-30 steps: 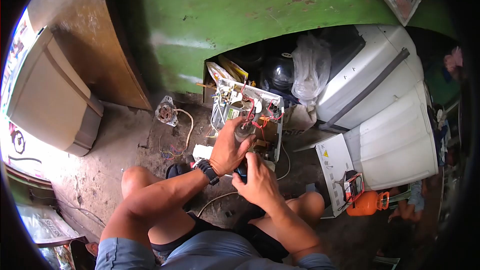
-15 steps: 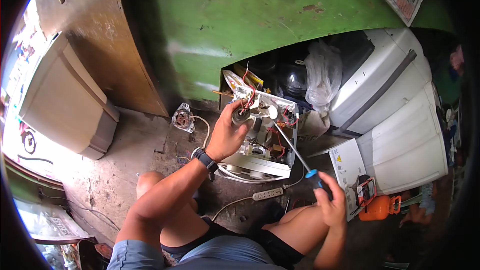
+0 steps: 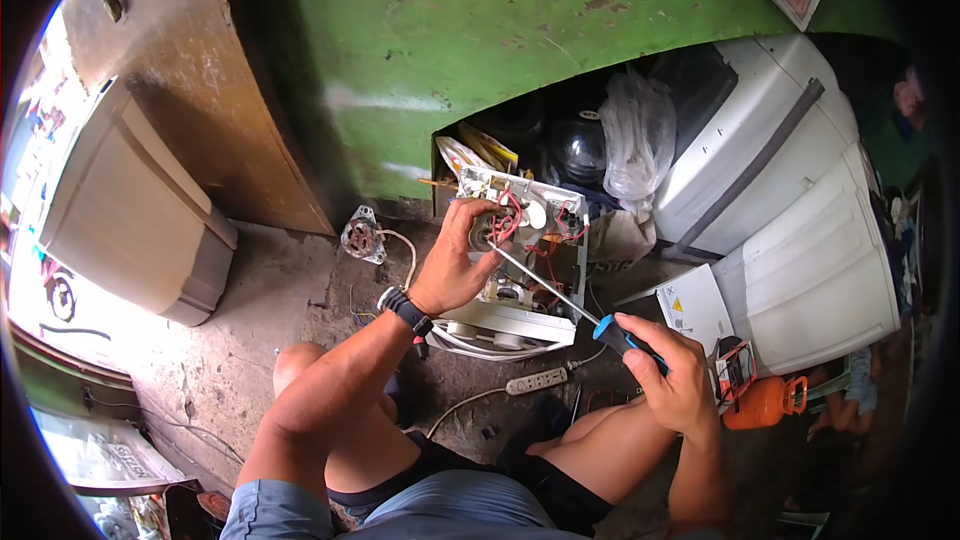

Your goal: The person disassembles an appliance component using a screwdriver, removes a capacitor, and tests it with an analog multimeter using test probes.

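My left hand, with a dark watch on its wrist, has its fingers curled around a round grey part. Red wires run beside that part, among the insides of an opened white appliance panel. In my right hand is a screwdriver with a blue and black handle. Its long shaft slants up and left, and the tip reaches the round part by my left thumb. Whether the tip sits in a screw is too small to tell. A white disc shows just right of the wires.
A motor-like part with a pale cable lies on the floor to the left. A power strip lies below the panel. White appliance shells and an orange gas canister stand at right. A green wall rises behind.
My right hand has brought the screwdriver up and left, its tip now at the round part. My left hand and that part have shifted slightly; the red wires hang lower.
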Available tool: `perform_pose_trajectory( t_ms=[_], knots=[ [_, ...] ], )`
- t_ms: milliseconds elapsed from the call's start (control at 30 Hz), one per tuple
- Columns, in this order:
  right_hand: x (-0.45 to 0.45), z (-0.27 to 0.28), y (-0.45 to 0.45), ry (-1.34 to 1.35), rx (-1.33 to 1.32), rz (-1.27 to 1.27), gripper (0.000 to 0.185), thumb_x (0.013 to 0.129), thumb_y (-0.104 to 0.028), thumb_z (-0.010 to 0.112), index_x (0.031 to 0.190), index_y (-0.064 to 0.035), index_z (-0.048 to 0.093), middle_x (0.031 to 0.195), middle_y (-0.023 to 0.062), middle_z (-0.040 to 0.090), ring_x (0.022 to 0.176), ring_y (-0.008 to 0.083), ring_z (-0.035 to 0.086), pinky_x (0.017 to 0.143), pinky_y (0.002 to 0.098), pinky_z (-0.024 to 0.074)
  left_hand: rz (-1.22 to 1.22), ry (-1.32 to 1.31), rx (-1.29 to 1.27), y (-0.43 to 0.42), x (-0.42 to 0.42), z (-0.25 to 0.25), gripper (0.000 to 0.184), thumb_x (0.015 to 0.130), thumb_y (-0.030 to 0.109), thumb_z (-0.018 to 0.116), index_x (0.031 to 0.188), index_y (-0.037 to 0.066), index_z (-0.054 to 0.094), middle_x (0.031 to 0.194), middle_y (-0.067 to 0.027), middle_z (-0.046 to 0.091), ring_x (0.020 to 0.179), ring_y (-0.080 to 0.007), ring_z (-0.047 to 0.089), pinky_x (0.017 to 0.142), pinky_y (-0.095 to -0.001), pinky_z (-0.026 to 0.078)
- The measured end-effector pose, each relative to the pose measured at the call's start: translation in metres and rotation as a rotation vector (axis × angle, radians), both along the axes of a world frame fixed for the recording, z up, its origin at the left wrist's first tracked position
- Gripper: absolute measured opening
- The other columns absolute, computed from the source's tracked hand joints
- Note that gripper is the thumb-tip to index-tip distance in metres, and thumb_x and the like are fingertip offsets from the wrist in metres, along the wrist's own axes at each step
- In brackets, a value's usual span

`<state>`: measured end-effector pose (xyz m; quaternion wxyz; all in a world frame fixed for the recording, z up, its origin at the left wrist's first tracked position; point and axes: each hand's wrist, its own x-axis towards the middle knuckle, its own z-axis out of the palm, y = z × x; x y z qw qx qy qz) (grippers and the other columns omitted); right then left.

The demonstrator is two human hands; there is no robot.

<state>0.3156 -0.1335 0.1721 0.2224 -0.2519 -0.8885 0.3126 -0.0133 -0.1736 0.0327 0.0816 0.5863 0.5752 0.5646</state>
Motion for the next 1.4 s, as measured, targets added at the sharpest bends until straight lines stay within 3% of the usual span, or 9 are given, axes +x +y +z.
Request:
perform_pose_trajectory(
  t_ms=[233,400,533,700,800,900,1100,1267,1400],
  knots=[
    [-0.036,0.015,0.005,-0.04,0.018,0.1,0.034,0.102,-0.014,0.069,0.133,-0.0008,0.07,0.115,0.0216,0.076,0.1,0.0351,0.075,0.088,0.0394,0.0577,0.116,0.093,-0.008,-0.024,-0.03,0.01,0.055,0.091,0.005,0.077,0.139,0.002,0.051,0.126,-0.0185,0.058,0.122,-0.035,0.058,0.108,-0.0418,0.046],
    [-0.085,0.028,0.02,-0.063,0.035,0.226,0.035,0.1,-0.014,0.071,0.133,-0.0035,0.071,0.11,0.0221,0.076,0.095,0.0351,0.076,0.082,0.0407,0.058,0.257,0.238,0.002,-0.052,-0.063,0.014,0.06,0.074,-0.01,0.069,0.13,0.004,0.055,0.123,-0.0191,0.059,0.119,-0.041,0.056,0.105,-0.0451,0.047],
    [-0.112,0.016,-0.001,-0.058,0.231,0.226,0.036,0.098,-0.018,0.075,0.132,-0.0081,0.072,0.09,0.0162,0.071,0.08,0.0391,0.07,0.074,0.0459,0.0568,0.403,0.269,0.0,-0.076,-0.084,0.01,0.056,0.079,-0.004,0.076,0.13,0.003,0.055,0.122,-0.0189,0.059,0.115,-0.0401,0.057,0.102,-0.0449,0.048],
    [-0.14,-0.009,-0.031,-0.071,0.372,0.206,0.041,0.096,-0.02,0.077,0.136,-0.0124,0.071,0.089,0.0121,0.066,0.073,0.0344,0.07,0.066,0.046,0.0569,0.584,0.127,-0.05,-0.097,-0.095,-0.002,0.047,0.09,0.005,0.075,0.133,0.004,0.055,0.117,-0.0182,0.061,0.113,-0.0382,0.058,0.099,-0.0444,0.049],
    [-0.15,-0.014,-0.031,-0.145,0.308,0.233,0.039,0.098,-0.021,0.075,0.136,-0.0097,0.07,0.097,0.0147,0.072,0.083,0.0364,0.074,0.074,0.0443,0.0594,0.635,0.172,-0.048,-0.111,-0.104,-0.003,0.046,0.087,0.002,0.074,0.129,0.004,0.056,0.118,-0.0188,0.061,0.114,-0.0402,0.057,0.099,-0.0461,0.048],
    [-0.16,-0.008,-0.009,-0.08,-0.111,0.353,0.037,0.106,-0.027,0.068,0.135,-0.0038,0.068,0.117,0.0234,0.076,0.103,0.0378,0.076,0.092,0.0406,0.0577,0.665,0.265,-0.073,-0.122,-0.111,-0.003,0.05,0.084,0.0,0.074,0.131,0.005,0.057,0.122,-0.0185,0.061,0.117,-0.0399,0.057,0.102,-0.0462,0.048],
    [-0.18,-0.001,0.013,-0.241,-0.385,0.326,0.035,0.107,-0.028,0.067,0.133,-0.0058,0.07,0.081,0.008,0.071,0.076,0.0123,0.069,0.073,0.0331,0.0559,0.624,0.395,-0.016,-0.132,-0.122,0.003,0.061,0.07,-0.008,0.069,0.129,0.005,0.058,0.127,-0.018,0.06,0.124,-0.0428,0.053,0.109,-0.0499,0.045],
    [-0.176,-0.028,-0.009,-0.006,-0.011,0.371,0.034,0.104,-0.022,0.07,0.132,-0.0046,0.07,0.108,0.023,0.077,0.098,0.0396,0.076,0.086,0.0428,0.0593,0.656,0.418,-0.066,-0.134,-0.124,-0.005,0.066,0.066,-0.009,0.07,0.13,0.005,0.058,0.128,-0.0168,0.06,0.126,-0.0426,0.051,0.111,-0.0509,0.044],
    [-0.174,-0.043,-0.022,0.047,0.102,0.323,0.037,0.099,-0.018,0.074,0.134,-0.0064,0.07,0.099,0.0195,0.075,0.085,0.0398,0.073,0.077,0.0463,0.0578,0.731,0.363,-0.094,-0.131,-0.118,-0.004,0.066,0.068,-0.008,0.073,0.131,0.005,0.057,0.129,-0.0165,0.06,0.125,-0.0422,0.051,0.11,-0.0501,0.045]
  ],
)
